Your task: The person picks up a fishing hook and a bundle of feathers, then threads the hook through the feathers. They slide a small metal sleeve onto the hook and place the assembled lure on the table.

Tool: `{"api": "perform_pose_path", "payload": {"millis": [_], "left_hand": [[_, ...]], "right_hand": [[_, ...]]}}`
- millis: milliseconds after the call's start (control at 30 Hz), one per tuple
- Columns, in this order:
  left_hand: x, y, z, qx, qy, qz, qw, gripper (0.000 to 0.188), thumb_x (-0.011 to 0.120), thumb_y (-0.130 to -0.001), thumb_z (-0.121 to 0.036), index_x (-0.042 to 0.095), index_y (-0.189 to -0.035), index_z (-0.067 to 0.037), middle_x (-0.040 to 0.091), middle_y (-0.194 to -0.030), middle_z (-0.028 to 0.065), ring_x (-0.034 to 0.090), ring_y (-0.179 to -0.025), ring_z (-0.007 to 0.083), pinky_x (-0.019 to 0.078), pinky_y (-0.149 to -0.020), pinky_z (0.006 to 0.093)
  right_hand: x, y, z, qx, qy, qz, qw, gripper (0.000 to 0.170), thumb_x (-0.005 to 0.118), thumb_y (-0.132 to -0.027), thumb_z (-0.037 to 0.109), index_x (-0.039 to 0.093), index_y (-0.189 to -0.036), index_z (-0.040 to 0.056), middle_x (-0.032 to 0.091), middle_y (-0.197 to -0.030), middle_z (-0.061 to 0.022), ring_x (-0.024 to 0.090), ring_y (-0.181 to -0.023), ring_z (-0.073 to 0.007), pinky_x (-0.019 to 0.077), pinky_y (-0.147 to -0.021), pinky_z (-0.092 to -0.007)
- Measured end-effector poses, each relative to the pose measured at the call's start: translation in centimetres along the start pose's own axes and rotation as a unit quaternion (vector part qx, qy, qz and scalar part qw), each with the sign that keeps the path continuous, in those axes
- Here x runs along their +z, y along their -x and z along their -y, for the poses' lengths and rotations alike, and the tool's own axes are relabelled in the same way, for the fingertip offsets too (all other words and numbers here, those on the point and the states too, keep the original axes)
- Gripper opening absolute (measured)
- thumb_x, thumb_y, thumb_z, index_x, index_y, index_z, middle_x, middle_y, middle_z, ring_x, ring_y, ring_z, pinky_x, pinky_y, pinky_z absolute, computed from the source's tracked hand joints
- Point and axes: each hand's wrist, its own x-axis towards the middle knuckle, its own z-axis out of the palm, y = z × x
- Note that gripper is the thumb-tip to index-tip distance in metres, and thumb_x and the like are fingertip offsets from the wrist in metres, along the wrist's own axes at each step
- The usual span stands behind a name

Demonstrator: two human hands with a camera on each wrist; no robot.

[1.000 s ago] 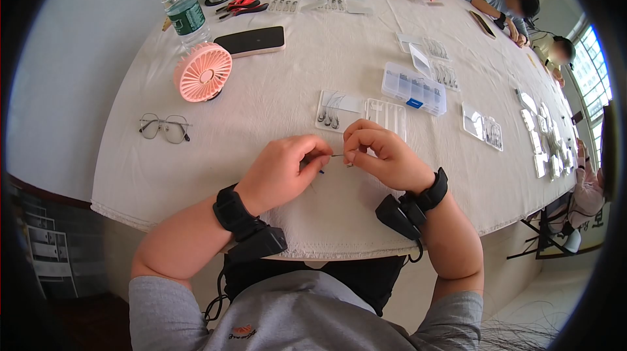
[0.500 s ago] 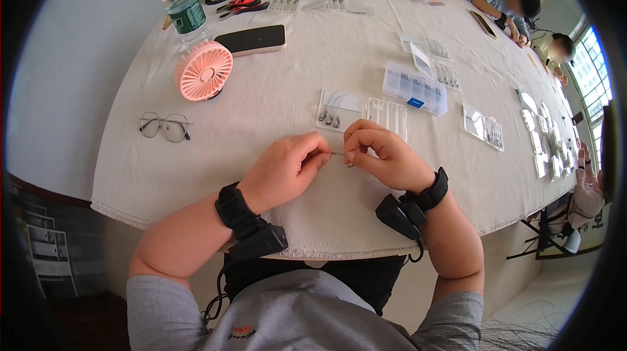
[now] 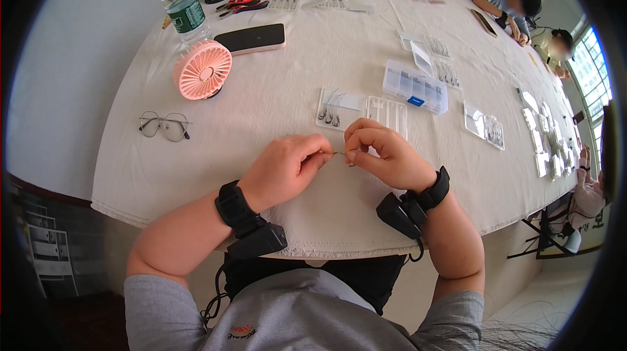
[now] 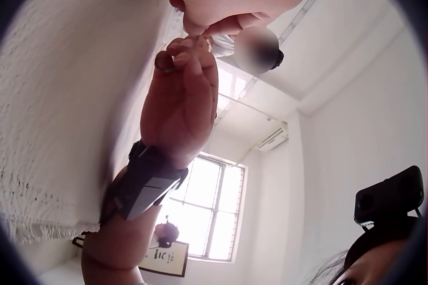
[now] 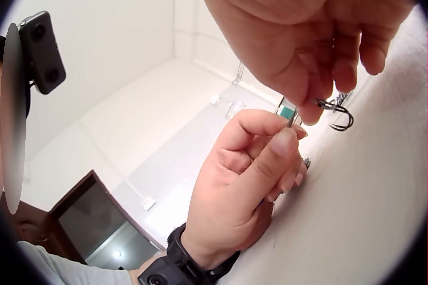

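Observation:
In the head view my left hand (image 3: 281, 168) and right hand (image 3: 388, 155) meet above the cloth in front of me, fingertips a short gap apart. A thin dark line (image 3: 339, 153) spans that gap, its left end pinched between my left thumb and forefinger. My right fingers pinch a dark fish hook (image 5: 344, 118), whose curved bend sticks out beyond the fingertips in the right wrist view. Just beyond my hands lies an open clear case: several hooks with thin lines (image 3: 332, 114) fill its left half, and slotted compartments (image 3: 392, 114) form the right.
A blue-latched clear box (image 3: 415, 88) stands behind the case. Left are glasses (image 3: 164, 127), a pink fan (image 3: 204, 73), a phone (image 3: 251, 39), a water bottle (image 3: 183, 8) and red-handled pliers (image 3: 245, 0). More hook cases (image 3: 483, 126) lie right; other people sit around the table.
Both hands stay in nearly the same place. The line between them now bows slightly, and a small blue bit below my left fingers, seen a second ago, is out of sight.

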Motion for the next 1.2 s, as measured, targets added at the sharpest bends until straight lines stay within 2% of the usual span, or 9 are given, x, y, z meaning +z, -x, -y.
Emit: {"api": "perform_pose_path", "payload": {"millis": [733, 833, 933, 1000, 1100, 1200], "left_hand": [[0.2, 0.1, -0.2, -0.019, 0.013, 0.000, 1.000, 0.006, 0.061, -0.083, 0.000, 0.062, -0.089, -0.002, 0.060, -0.070, 0.0095, 0.054, -0.057, 0.0134, 0.0441, -0.055, 0.0247], [0.3, 0.1, -0.2, -0.021, 0.014, -0.002, 1.000, 0.006, 0.061, -0.083, 0.000, 0.062, -0.089, -0.002, 0.060, -0.069, 0.0093, 0.053, -0.056, 0.0129, 0.0438, -0.054, 0.0245], [0.3, 0.1, -0.2, -0.022, 0.011, -0.002, 1.000, 0.006, 0.061, -0.083, -0.001, 0.062, -0.089, -0.002, 0.060, -0.069, 0.0089, 0.053, -0.055, 0.0126, 0.0437, -0.054, 0.0244], [0.3, 0.1, -0.2, -0.021, 0.009, 0.000, 1.000, 0.007, 0.061, -0.083, -0.001, 0.061, -0.090, -0.002, 0.059, -0.068, 0.0089, 0.053, -0.054, 0.0125, 0.0437, -0.054, 0.0244], [0.3, 0.1, -0.4, -0.042, -0.008, 0.000, 0.999, 0.011, 0.063, -0.083, -0.003, 0.061, -0.093, -0.001, 0.059, -0.067, 0.0092, 0.054, -0.054, 0.0129, 0.0444, -0.053, 0.0252], [-0.3, 0.1, -1.8, -0.083, -0.010, 0.049, 0.995, 0.014, 0.064, -0.082, -0.006, 0.060, -0.095, 0.000, 0.059, -0.067, 0.0088, 0.054, -0.053, 0.0131, 0.0445, -0.053, 0.0252]], "right_hand": [[0.0, 0.1, -0.1, 0.000, 0.001, -0.002, 1.000, 0.005, 0.058, -0.082, 0.007, 0.058, -0.083, 0.0014, 0.055, -0.095, -0.0059, 0.054, -0.079, -0.0163, 0.0446, -0.065, -0.0269], [-0.2, 0.0, 0.4, 0.013, 0.025, 0.023, 0.999, 0.003, 0.054, -0.085, 0.002, 0.056, -0.083, -0.0002, 0.050, -0.097, -0.0056, 0.055, -0.082, -0.0130, 0.0460, -0.074, -0.0254], [-0.3, 0.0, 0.4, 0.018, 0.022, 0.023, 0.999, 0.004, 0.054, -0.085, 0.002, 0.056, -0.082, 0.0001, 0.050, -0.096, -0.0053, 0.054, -0.082, -0.0131, 0.0456, -0.074, -0.0253], [-0.2, 0.0, 0.0, 0.006, 0.015, 0.013, 1.000, 0.005, 0.057, -0.084, 0.006, 0.058, -0.083, 0.0010, 0.053, -0.096, -0.0056, 0.054, -0.081, -0.0150, 0.0450, -0.069, -0.0265], [-0.2, 0.1, 0.1, -0.004, 0.026, 0.007, 1.000, 0.007, 0.059, -0.084, 0.009, 0.059, -0.084, 0.0016, 0.054, -0.096, -0.0058, 0.054, -0.081, -0.0159, 0.0444, -0.068, -0.0270], [-0.3, 0.1, 0.3, 0.002, 0.022, 0.017, 1.000, 0.008, 0.059, -0.085, 0.010, 0.059, -0.084, 0.0015, 0.053, -0.097, -0.0060, 0.053, -0.083, -0.0157, 0.0439, -0.070, -0.0269]]}}
